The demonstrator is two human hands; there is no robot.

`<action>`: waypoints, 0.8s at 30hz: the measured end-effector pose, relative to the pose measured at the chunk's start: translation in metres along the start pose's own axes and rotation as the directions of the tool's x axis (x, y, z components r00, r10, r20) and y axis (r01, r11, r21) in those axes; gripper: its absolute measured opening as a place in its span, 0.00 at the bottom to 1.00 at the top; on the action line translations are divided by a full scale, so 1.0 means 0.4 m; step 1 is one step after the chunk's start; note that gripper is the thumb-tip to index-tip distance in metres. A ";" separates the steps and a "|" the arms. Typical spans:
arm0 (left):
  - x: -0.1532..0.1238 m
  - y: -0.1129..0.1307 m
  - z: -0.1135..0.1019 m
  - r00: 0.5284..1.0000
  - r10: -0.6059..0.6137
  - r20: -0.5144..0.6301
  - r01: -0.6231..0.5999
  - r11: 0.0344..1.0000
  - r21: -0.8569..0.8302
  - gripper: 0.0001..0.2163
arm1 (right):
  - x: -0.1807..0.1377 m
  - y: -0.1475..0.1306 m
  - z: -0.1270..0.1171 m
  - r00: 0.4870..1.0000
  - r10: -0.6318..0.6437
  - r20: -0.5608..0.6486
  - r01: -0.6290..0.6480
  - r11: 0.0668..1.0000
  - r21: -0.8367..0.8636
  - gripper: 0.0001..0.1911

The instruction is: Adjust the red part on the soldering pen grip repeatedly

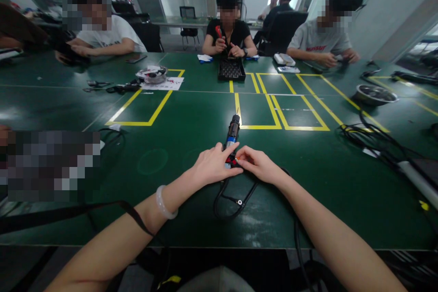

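A black and blue electric screwdriver [233, 133] lies on the green table [308, 178], its tip pointing away from me. My left hand [214, 165] rests over its near end, fingers curled around the body. My right hand [256, 163] pinches the same near end from the right side, where a red part shows. A black cable [236, 196] loops from the tool toward the table's front edge. A pale bangle [163, 202] circles my left wrist.
Yellow tape rectangles [273, 109] mark the tabletop. A black tray [232, 69] sits before a person opposite. Papers and a bowl [153, 76] lie at the far left, a metal bowl [374, 94] and tangled cables [372, 139] to the right. Several people sit around.
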State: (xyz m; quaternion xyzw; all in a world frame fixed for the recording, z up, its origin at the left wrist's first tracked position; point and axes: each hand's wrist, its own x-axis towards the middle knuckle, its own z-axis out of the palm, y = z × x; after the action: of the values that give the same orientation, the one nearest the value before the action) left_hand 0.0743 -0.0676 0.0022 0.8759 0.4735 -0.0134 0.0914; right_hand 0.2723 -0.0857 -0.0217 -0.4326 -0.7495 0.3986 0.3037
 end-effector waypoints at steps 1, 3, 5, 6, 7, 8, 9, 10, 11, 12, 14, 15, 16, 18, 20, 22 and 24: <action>0.000 -0.003 0.002 1.000 -0.003 -0.004 0.003 1.000 -0.007 0.39 | 0.000 0.001 -0.001 0.999 0.051 0.007 -0.051 0.997 0.062 0.05; 0.001 -0.007 0.007 1.000 -0.005 -0.016 0.005 1.000 -0.016 0.38 | 0.001 0.002 -0.002 0.987 0.160 0.029 -0.163 0.969 0.188 0.07; 0.001 -0.009 0.013 1.000 -0.002 -0.027 0.001 1.000 -0.024 0.38 | 0.002 0.003 -0.003 0.965 0.256 0.064 -0.263 0.919 0.293 0.08; 0.001 -0.010 0.014 1.000 0.001 -0.031 -0.002 1.000 -0.029 0.37 | 0.003 0.003 -0.004 0.952 0.294 0.082 -0.304 0.892 0.336 0.08; 0.000 -0.010 0.016 0.999 0.004 -0.034 -0.005 0.999 -0.034 0.37 | 0.003 0.002 -0.006 0.941 0.322 0.100 -0.336 0.865 0.373 0.07; 0.000 -0.011 0.017 0.999 0.004 -0.037 -0.005 0.999 -0.037 0.37 | 0.003 0.000 -0.007 0.932 0.343 0.116 -0.360 0.840 0.405 0.07; 0.000 -0.011 0.017 0.999 0.003 -0.038 -0.004 0.999 -0.040 0.36 | 0.004 -0.002 -0.007 0.925 0.358 0.129 -0.377 0.819 0.432 0.07; -0.001 -0.012 0.017 0.999 0.003 -0.038 -0.004 0.999 -0.042 0.36 | 0.004 -0.003 -0.008 0.921 0.364 0.139 -0.386 0.804 0.453 0.08; -0.001 -0.013 0.017 0.999 0.004 -0.039 -0.006 0.999 -0.045 0.36 | 0.003 -0.005 -0.009 0.920 0.365 0.146 -0.389 0.794 0.468 0.08; -0.001 -0.013 0.017 0.999 0.005 -0.042 -0.007 0.999 -0.047 0.36 | 0.003 -0.006 -0.009 0.920 0.361 0.150 -0.387 0.788 0.479 0.09; -0.001 -0.014 0.018 0.999 0.009 -0.048 -0.012 0.999 -0.051 0.36 | 0.002 -0.007 -0.010 0.924 0.349 0.157 -0.379 0.782 0.495 0.10; -0.001 -0.014 0.018 0.999 0.010 -0.051 -0.013 0.999 -0.051 0.36 | 0.002 -0.007 -0.010 0.926 0.343 0.161 -0.376 0.780 0.501 0.11; -0.001 -0.013 0.019 0.999 0.010 -0.052 -0.013 0.999 -0.049 0.36 | 0.001 -0.006 -0.011 0.927 0.337 0.166 -0.373 0.778 0.506 0.11; -0.001 -0.013 0.019 0.999 0.009 -0.053 -0.011 0.999 -0.046 0.36 | 0.000 -0.004 -0.011 0.930 0.325 0.174 -0.367 0.773 0.517 0.11; -0.002 -0.013 0.020 0.998 0.008 -0.055 -0.010 0.999 -0.042 0.36 | -0.002 -0.002 -0.013 0.936 0.303 0.181 -0.352 0.772 0.529 0.12; -0.002 -0.013 0.020 0.998 0.005 -0.055 -0.007 0.999 -0.037 0.35 | -0.003 0.001 -0.016 0.946 0.266 0.185 -0.324 0.778 0.538 0.13; -0.003 -0.013 0.020 0.999 0.005 -0.052 -0.007 1.000 -0.030 0.35 | -0.004 0.003 -0.021 0.955 0.224 0.193 -0.294 0.786 0.544 0.14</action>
State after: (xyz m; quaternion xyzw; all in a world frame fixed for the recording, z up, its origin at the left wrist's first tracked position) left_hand 0.0696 -0.0672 -0.0065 0.8759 0.4733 0.0168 0.0922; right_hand 0.2802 -0.0842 -0.0188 -0.3972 -0.5470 0.6657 0.3161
